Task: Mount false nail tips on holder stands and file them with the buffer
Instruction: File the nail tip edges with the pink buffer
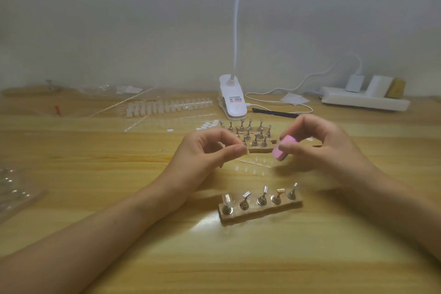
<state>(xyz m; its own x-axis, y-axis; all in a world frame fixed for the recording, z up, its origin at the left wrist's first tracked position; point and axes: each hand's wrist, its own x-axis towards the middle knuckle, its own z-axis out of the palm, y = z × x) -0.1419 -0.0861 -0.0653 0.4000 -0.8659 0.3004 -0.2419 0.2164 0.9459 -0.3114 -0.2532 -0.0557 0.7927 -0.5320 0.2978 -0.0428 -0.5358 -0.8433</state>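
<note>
Fingers of right hand [317, 148] grip pink buffer [285, 148]; fingers of left hand [210, 150] pinch small indistinct item [247, 153] above bench [119, 198].

wooden table [262, 265] | near: holder strip [282, 208] | middle: loose nail tips [253, 166] | far: clip lamp [232, 100], power strip [365, 102]

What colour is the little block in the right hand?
Pink. The buffer shows in the head view, held by the right hand.

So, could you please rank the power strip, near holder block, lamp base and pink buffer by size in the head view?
1. power strip and near holder block: alike, block nearer, unranked.
2. lamp base
3. pink buffer
</note>
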